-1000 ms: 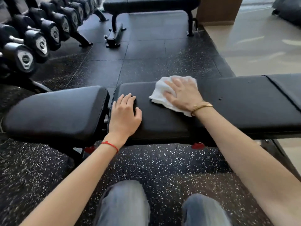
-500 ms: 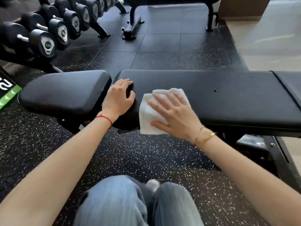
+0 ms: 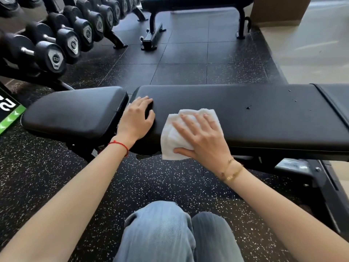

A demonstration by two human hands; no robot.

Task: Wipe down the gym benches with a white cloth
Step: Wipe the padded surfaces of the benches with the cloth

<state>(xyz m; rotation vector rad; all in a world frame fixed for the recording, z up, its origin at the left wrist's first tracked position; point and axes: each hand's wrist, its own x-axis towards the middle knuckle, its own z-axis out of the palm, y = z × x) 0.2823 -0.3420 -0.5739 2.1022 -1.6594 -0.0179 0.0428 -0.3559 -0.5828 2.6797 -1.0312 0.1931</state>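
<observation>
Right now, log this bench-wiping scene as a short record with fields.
setting: gym floor, dumbbell rack at left
near bench: long black pad beside seat pad
cloth: white cloth draped over the long pad's near edge
right hand: right hand flat, fingers spread, pressing the cloth
left hand: left hand resting on the long pad's left end
marks: dark specks on the pad, right of the cloth
far bench: second bench behind

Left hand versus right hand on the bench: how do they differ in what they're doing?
The left hand rests bare on the end of the long bench pad, fingers slightly curled; the right hand presses the white cloth against the pad's front edge, fingers spread. The left wrist wears a red string, the right gold bracelets. Both touch the same pad.
</observation>
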